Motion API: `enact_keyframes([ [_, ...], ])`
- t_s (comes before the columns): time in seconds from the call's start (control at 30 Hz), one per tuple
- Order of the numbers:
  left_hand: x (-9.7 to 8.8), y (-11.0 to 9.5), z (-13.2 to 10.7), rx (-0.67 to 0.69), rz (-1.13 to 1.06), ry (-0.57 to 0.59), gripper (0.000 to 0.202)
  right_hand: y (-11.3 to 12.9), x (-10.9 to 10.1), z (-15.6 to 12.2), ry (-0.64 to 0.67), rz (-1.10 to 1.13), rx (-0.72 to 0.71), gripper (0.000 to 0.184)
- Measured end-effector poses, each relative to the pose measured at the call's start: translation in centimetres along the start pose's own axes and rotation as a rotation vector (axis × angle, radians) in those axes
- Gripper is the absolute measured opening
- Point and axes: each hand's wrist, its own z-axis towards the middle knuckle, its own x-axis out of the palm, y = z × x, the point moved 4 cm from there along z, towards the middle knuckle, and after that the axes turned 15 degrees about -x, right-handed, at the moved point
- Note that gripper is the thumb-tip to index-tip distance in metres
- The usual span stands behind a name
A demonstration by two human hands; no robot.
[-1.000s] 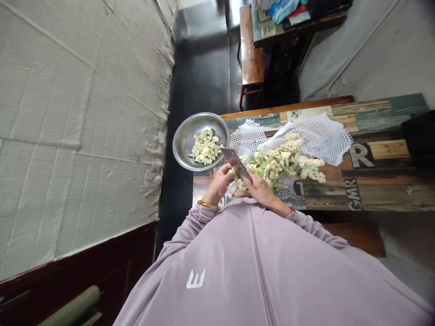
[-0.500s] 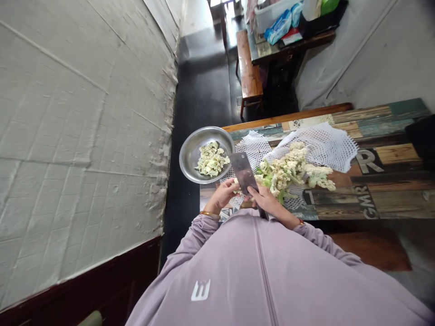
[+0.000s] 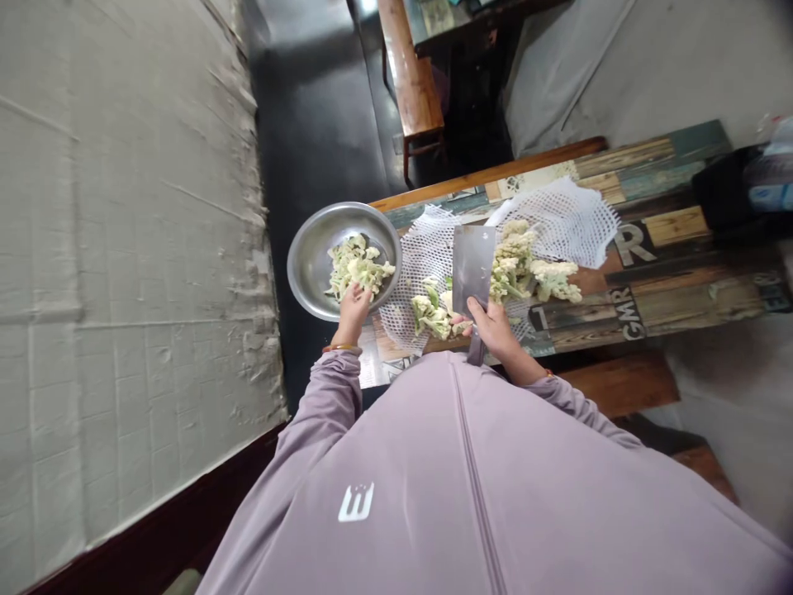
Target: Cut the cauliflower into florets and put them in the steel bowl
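My left hand point(image 3: 354, 306) reaches over the rim of a steel bowl point(image 3: 305, 266), fingers closed on a cauliflower floret point(image 3: 367, 271) at the near side of the pile inside. More cut florets point(image 3: 344, 254) lie in that bowl. In my right hand point(image 3: 491, 324) is a broad cleaver point(image 3: 472, 263), gripped by the handle, its blade pointing away from me. Left of the blade, loose cauliflower pieces point(image 3: 429, 314) rest on white foam netting point(image 3: 427, 240). Behind and right of it sits a larger cauliflower chunk point(image 3: 515, 256), partly covered by the blade.
The patterned wood table point(image 3: 672, 268) runs off to the right, with a second piece of foam netting point(image 3: 573, 219) on it. A dark object point(image 3: 722, 194) stands at its right end. A wooden bench point(image 3: 415, 91) is beyond, and a pale wall point(image 3: 136, 248) rises at left.
My left hand has gone from beside the cleaver to the bowl. The cleaver has turned more upright and shows its blade's broad side. The view has shifted, with things lying further left.
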Motion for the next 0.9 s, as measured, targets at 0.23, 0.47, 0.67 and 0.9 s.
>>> enact_keyframes([
  [0.23, 3.9, 1.0, -2.7, 0.229, 0.581, -0.042, 0.022, -0.1, -1.4, 0.5, -0.037, -0.007, 0.002, 0.036],
  [0.47, 7.7, -1.0, -6.6, 0.414, 0.691, -0.114, 0.041, -0.7, -1.7, 0.0, 0.054, -0.016, -0.020, 0.041],
  [0.67, 13.7, -0.6, -5.4, 0.425, 0.784, 0.186, 0.043, -0.5, -3.2, -0.6, 0.027, -0.025, -0.033, 0.044],
  [0.9, 15.0, 0.5, -2.6, 0.262, 0.939, 0.168, 0.037, -0.3, -4.6, -1.3, 0.022, -0.027, -0.010, 0.045],
])
